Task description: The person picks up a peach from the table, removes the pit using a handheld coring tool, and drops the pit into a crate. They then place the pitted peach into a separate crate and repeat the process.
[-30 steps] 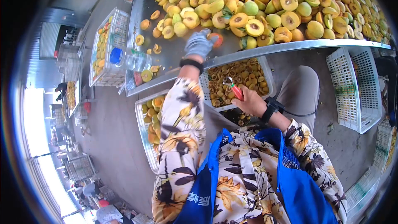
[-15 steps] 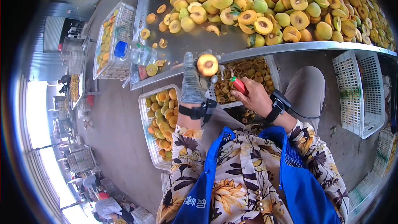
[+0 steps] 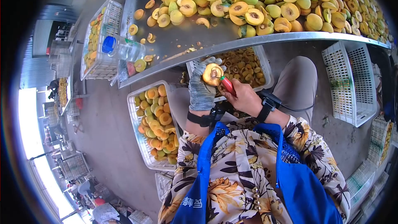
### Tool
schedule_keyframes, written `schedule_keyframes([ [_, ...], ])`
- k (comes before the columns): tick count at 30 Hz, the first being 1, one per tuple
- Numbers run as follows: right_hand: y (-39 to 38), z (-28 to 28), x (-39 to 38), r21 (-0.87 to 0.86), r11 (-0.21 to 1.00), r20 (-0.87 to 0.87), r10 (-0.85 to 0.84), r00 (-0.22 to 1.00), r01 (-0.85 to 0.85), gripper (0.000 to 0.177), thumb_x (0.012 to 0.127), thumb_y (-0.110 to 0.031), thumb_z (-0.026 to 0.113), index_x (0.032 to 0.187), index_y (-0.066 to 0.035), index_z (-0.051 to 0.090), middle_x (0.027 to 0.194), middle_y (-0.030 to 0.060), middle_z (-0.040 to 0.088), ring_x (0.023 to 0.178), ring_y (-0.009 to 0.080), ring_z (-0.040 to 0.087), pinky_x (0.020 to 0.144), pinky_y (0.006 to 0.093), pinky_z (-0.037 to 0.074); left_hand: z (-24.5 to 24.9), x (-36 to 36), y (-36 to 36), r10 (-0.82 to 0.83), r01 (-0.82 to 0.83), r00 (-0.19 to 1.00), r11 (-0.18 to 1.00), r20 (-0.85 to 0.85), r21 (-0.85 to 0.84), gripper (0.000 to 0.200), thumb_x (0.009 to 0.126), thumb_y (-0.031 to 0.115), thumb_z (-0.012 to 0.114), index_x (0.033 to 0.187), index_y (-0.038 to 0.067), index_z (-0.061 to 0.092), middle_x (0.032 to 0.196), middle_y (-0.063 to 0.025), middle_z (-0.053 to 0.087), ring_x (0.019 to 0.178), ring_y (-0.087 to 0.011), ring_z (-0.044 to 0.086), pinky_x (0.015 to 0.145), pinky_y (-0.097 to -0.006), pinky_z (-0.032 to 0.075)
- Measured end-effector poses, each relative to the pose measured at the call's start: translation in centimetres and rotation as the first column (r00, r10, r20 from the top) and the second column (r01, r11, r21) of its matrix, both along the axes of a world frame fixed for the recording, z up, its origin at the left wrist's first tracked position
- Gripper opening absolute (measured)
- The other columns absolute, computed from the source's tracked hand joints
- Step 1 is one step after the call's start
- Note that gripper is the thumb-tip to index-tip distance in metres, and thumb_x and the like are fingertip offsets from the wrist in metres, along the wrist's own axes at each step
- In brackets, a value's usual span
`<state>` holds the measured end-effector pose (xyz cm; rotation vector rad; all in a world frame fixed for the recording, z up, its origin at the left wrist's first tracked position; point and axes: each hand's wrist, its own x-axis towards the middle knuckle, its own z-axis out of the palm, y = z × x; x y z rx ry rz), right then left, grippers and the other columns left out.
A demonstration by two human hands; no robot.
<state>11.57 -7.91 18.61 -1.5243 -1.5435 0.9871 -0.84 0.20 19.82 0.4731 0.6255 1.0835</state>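
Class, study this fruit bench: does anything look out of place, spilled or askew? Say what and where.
A blue-capped water bottle lies on its side at the left end of the metal table, among stray fruit halves, the only non-fruit thing there. Small scraps litter the table's front edge.

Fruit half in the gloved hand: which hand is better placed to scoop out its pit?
Right, probably. The right hand grips the red-handled tool with its tip at the fruit half, while the gloved left hand only cups that fruit.

Gloved left hand [image 3: 202, 90] grips fruit half [image 3: 212, 74]; right hand [image 3: 241, 98] seemingly pits it.
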Motion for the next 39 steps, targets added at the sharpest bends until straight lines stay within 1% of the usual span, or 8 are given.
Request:
schedule_keyframes([
  [10,-1.0,0.3,-1.0,-0.130,0.987,-0.009,0.089,0.996,-0.090,0.019,0.076,-0.010,0.053,0.086,0.005,0.046,0.067,0.0268,0.056,0.067,0.0429,0.057,0.060,0.0471,0.045,-0.3,0.7,-1.2,0.175,-0.198,0.963,0.975,-0.202,-0.097,0.017,0.083,0.020,0.061,0.087,0.003,0.058,0.072,-0.0068,0.059,0.061,-0.0211,0.060,0.052,-0.0328,0.052],
  [13,-1.2,-1.1,-0.8,-0.122,0.984,0.028,0.131,0.991,-0.127,0.021,0.075,-0.009,0.055,0.089,0.002,0.046,0.061,0.0229,0.054,0.062,0.0415,0.055,0.055,0.0427,0.043,-0.2,-0.3,-1.2,-0.042,0.005,0.982,0.980,-0.184,-0.198,0.017,0.081,0.019,0.064,0.086,0.003,0.058,0.073,-0.0081,0.059,0.061,-0.0212,0.060,0.051,-0.0328,0.052],
  [16,-0.9,-1.0,-0.5,-0.072,0.979,-0.058,0.186,0.981,-0.190,0.016,0.075,-0.008,0.053,0.087,0.000,0.047,0.056,0.0148,0.053,0.051,0.0306,0.055,0.049,0.0372,0.042,-1.3,-1.1,-1.1,-0.126,0.090,0.981,0.970,-0.150,-0.224,0.022,0.079,0.019,0.064,0.091,0.003,0.056,0.074,-0.0097,0.058,0.063,-0.0219,0.059,0.054,-0.0318,0.051],
  [19,-0.6,0.1,-0.1,-0.464,0.784,-0.507,0.147,0.849,-0.413,0.011,0.077,-0.009,0.048,0.086,-0.004,0.044,0.049,0.0015,0.042,0.034,0.0085,0.040,0.031,0.0255,0.033,-1.5,-1.2,-1.2,-0.134,0.105,0.979,0.978,-0.156,-0.183,0.023,0.079,0.021,0.064,0.089,0.003,0.056,0.069,-0.0100,0.057,0.059,-0.0221,0.058,0.052,-0.0317,0.050],
  [26,-0.5,1.8,-1.0,-0.456,0.762,-0.400,0.285,0.871,-0.459,0.009,0.077,-0.009,0.049,0.084,-0.004,0.048,0.053,0.0002,0.045,0.039,0.0087,0.043,0.036,0.0243,0.036,-1.9,-2.6,-1.0,-0.251,0.218,0.964,0.935,-0.087,-0.280,0.019,0.079,0.021,0.063,0.085,0.004,0.056,0.066,-0.0086,0.057,0.057,-0.0218,0.057,0.049,-0.0327,0.048],
  [31,0.0,1.4,-1.2,-0.525,0.430,-0.846,-0.168,0.507,-0.734,0.011,0.082,-0.009,0.052,0.092,-0.008,0.048,0.054,-0.0032,0.039,0.038,0.0052,0.036,0.031,0.0222,0.028,-1.8,-1.8,-1.1,-0.094,0.078,0.968,0.994,-0.232,-0.078,0.025,0.079,0.027,0.065,0.080,0.003,0.059,0.068,-0.0105,0.060,0.050,-0.0199,0.057,0.044,-0.0279,0.048],
  [34,0.3,-0.5,-1.5,-0.272,0.444,-0.943,-0.299,0.145,-0.854,0.011,0.086,-0.008,0.051,0.096,-0.010,0.048,0.054,-0.0038,0.036,0.037,0.0040,0.031,0.031,0.0208,0.025,-1.9,-0.9,-0.7,0.128,-0.123,0.914,0.992,-0.385,0.039,0.030,0.083,0.034,0.059,0.082,0.004,0.058,0.068,-0.0081,0.059,0.051,-0.0176,0.057,0.043,-0.0267,0.047],
  [39,0.7,0.0,-0.3,-0.095,0.618,-0.979,-0.200,-0.039,-0.780,0.011,0.088,-0.009,0.048,0.098,-0.010,0.048,0.054,-0.0035,0.034,0.035,0.0035,0.030,0.031,0.0198,0.024,-4.5,-5.9,1.7,0.232,-0.290,0.940,0.929,-0.249,-0.231,0.032,0.081,0.040,0.056,0.084,0.009,0.055,0.072,-0.0072,0.059,0.059,-0.0211,0.056,0.049,-0.0286,0.046],
])
